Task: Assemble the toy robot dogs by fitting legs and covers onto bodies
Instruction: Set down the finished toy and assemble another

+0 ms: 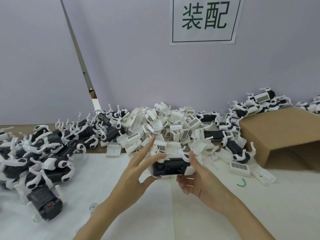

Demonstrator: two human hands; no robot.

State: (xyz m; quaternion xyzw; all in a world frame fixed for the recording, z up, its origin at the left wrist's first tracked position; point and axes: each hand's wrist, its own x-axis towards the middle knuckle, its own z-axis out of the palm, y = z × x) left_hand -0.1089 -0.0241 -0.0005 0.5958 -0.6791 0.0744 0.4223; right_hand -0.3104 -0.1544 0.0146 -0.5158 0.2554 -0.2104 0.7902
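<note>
A black toy dog body [170, 168] with white legs sits between my two hands, just above the white table sheet. My left hand [138, 168] touches its left end with the thumb underneath, the fingers spread and lifted. My right hand [195, 177] cups its right end from below and the side. A heap of white covers [166, 129] lies just behind the body. Dog bodies with legs [48, 153] are piled at the left.
An open cardboard box [284, 135] lies on its side at the right. More dogs with covers [256, 104] are stacked along the wall behind it. A loose cover [239, 168], a green twist tie [242, 183] and a small white wheel [93, 206] lie on the sheet.
</note>
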